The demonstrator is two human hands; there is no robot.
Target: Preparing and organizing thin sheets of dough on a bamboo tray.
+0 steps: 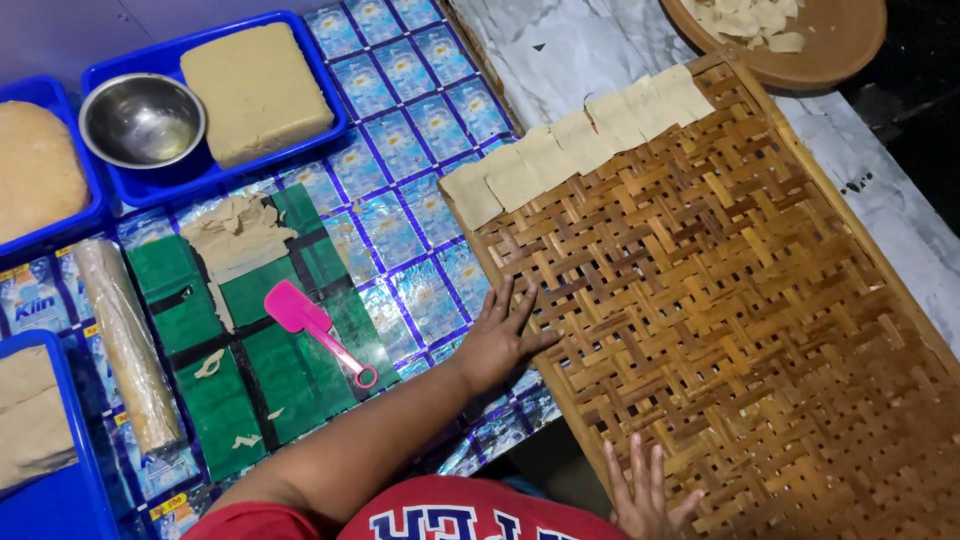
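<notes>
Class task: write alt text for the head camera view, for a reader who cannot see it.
Both bare hands, left hand and right hand, rest flat on a woven bamboo tray edged with a row of dough squares. Nearby lie a pink scraper, rolling pin and metal bowl.

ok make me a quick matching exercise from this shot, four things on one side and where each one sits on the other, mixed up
Things:
1. pink scraper
2. steel bowl
3. row of dough squares
4. left hand

Places:
A. in the blue tray beside a dough block
B. flat on the near left edge of the woven bamboo tray
C. on the green cutting mat
D. along the top edge of the woven bamboo tray

Pairs: 1-C, 2-A, 3-D, 4-B
</notes>
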